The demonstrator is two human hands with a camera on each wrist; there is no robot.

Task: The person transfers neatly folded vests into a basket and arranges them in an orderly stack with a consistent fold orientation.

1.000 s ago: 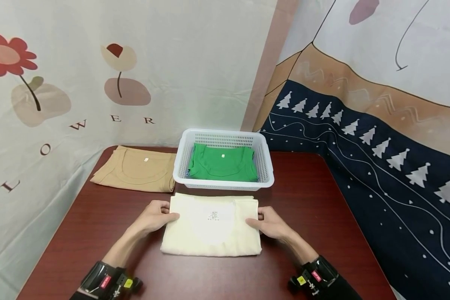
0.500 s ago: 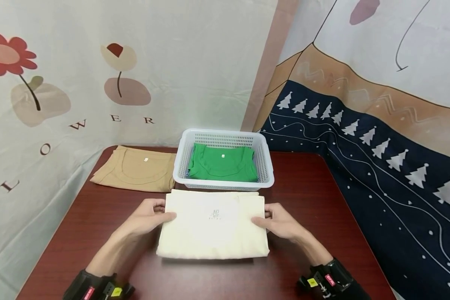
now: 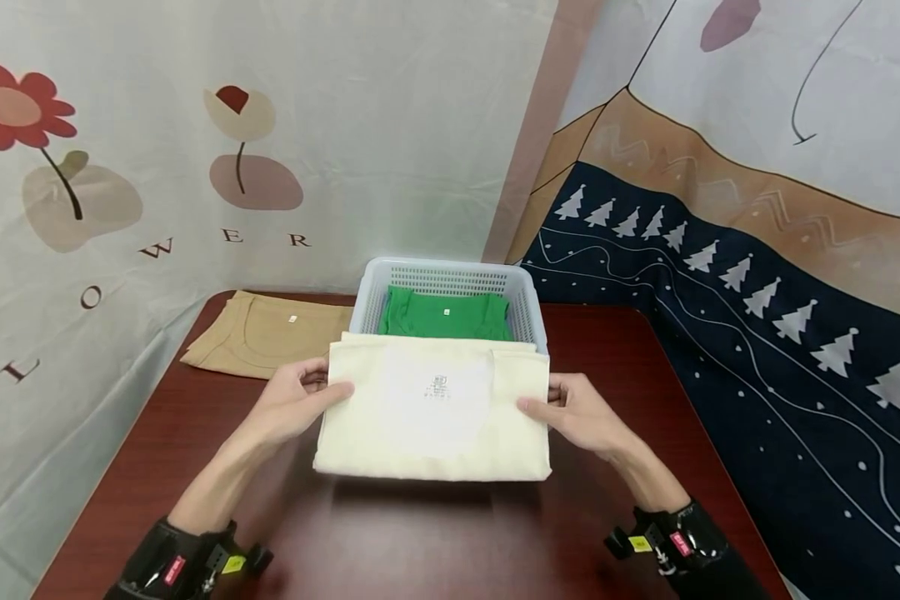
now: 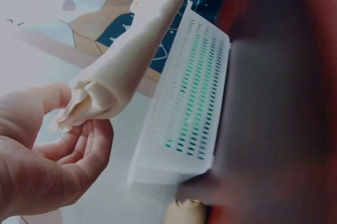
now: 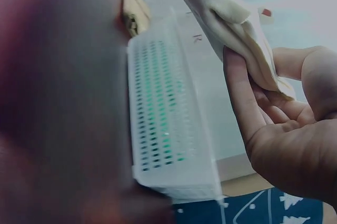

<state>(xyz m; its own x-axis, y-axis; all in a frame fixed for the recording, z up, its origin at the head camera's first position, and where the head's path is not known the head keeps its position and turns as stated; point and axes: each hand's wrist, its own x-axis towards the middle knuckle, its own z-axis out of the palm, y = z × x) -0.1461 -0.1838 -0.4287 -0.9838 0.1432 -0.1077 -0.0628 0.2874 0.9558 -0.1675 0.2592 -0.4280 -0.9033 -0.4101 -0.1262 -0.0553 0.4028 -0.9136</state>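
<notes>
A folded cream shirt with a small printed neck label hangs above the table, held at both sides. My left hand pinches its left edge, thumb on top and fingers underneath; the left wrist view shows the rolled edge of the cloth between thumb and fingers. At the other edge my right hand grips in the same way, as the right wrist view also shows. Just beyond the shirt stands a white perforated plastic basket with a folded green shirt inside. The cream shirt hides the basket's front.
A folded tan shirt lies on the dark red table, left of the basket. Behind the table hang a pale curtain with flower prints and a navy cloth with white trees.
Both hands have raised the cream shirt off the table and moved it forward toward the basket, whose front it now covers. The basket and tan shirt stay where they were.
</notes>
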